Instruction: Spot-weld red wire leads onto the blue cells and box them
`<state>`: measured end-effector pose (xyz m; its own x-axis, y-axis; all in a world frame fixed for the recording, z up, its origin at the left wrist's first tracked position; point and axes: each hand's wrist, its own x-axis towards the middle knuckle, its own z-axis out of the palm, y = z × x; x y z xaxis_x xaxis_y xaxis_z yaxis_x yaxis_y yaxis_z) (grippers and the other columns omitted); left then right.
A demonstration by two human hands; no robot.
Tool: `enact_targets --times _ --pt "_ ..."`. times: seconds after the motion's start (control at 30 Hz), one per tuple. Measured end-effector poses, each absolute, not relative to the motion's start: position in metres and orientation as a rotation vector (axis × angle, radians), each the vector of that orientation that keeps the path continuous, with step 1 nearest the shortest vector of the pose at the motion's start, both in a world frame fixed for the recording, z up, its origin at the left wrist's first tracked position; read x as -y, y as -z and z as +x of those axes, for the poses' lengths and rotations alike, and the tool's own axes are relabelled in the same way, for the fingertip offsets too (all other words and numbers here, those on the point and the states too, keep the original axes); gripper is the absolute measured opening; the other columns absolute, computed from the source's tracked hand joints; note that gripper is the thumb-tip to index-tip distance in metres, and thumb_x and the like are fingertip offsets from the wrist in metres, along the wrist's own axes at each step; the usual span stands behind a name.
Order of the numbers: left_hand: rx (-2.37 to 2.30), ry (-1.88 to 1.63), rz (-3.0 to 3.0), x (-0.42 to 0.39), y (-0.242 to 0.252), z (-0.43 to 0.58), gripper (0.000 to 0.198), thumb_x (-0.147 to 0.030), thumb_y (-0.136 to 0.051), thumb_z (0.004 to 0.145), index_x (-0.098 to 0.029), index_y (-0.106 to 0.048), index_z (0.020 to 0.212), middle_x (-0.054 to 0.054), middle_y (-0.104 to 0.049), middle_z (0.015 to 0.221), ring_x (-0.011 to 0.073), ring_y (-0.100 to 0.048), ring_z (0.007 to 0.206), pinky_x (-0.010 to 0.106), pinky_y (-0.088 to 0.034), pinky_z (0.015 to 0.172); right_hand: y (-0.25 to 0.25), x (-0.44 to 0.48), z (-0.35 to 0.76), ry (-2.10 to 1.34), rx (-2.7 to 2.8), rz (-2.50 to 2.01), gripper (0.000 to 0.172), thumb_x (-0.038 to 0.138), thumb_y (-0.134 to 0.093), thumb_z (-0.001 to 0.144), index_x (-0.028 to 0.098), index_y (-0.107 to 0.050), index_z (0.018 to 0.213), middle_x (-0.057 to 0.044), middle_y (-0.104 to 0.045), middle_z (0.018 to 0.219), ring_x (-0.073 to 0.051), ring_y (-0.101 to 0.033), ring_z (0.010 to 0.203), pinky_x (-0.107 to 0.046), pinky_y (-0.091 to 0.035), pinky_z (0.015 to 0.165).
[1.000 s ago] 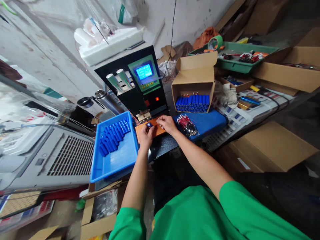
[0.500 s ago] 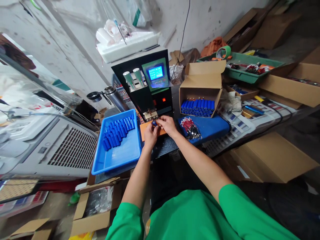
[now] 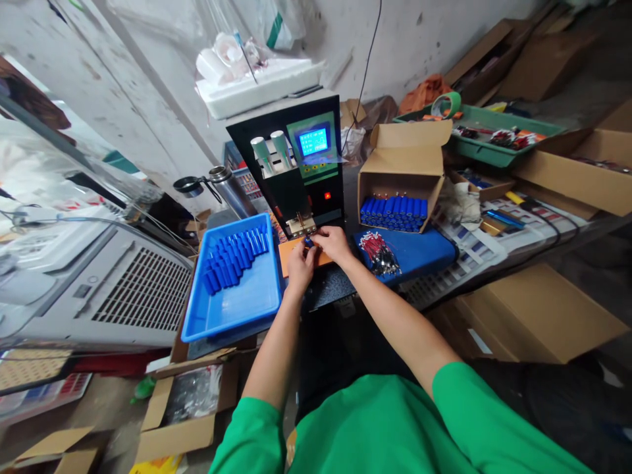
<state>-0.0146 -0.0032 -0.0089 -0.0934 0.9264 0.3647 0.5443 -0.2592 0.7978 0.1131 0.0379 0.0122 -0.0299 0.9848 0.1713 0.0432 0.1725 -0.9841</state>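
Note:
My left hand (image 3: 299,264) and my right hand (image 3: 334,243) meet over an orange pad (image 3: 289,253) and together pinch a small blue battery cell (image 3: 309,242). The cell sits just under the metal welding head (image 3: 301,225) of a black spot-welding machine (image 3: 291,164) with a lit blue screen. Both hands are closed on the cell. A blue tray (image 3: 237,299) with several blue cells (image 3: 234,259) lies left of my left hand. A bunch of red-and-black wires (image 3: 378,253) lies on a blue mat (image 3: 419,247) right of my right hand.
An open cardboard box (image 3: 402,168) holds a row of blue cells (image 3: 392,212) behind the mat. A green tray (image 3: 481,138) with parts stands at the back right. Cardboard boxes (image 3: 533,309) crowd the right. A grey appliance (image 3: 113,296) and a metal flask (image 3: 230,191) stand left.
Both hands carried the blue cell forward from the orange pad up to the welding head. The view shifted a little to the left.

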Motion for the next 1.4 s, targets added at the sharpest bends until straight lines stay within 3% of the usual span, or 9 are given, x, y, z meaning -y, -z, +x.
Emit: enact_targets --times 0.53,1.4 --pt "-1.614 -1.310 1.799 0.003 0.008 -0.014 0.013 -0.031 -0.060 0.092 -0.019 -0.063 0.090 -0.001 -0.055 0.070 0.0147 -0.048 0.065 0.028 -0.035 0.064 -0.031 -0.038 0.117 -1.044 1.402 -1.178 0.013 0.023 -0.063 0.071 0.016 -0.065 0.060 0.001 -0.063 0.061 -0.015 -0.055 0.065 -0.024 -0.035 0.060" --pt "-1.607 -1.306 1.760 0.001 0.009 -0.014 0.015 -0.029 -0.061 0.090 -0.018 -0.068 0.098 0.000 -0.057 0.071 0.0140 -0.047 0.063 0.027 -0.035 0.062 -0.039 -0.049 0.124 -1.011 1.590 -1.204 0.017 0.028 -0.062 0.067 0.015 -0.063 0.056 0.002 -0.049 0.053 -0.014 -0.046 0.063 -0.026 -0.030 0.058"
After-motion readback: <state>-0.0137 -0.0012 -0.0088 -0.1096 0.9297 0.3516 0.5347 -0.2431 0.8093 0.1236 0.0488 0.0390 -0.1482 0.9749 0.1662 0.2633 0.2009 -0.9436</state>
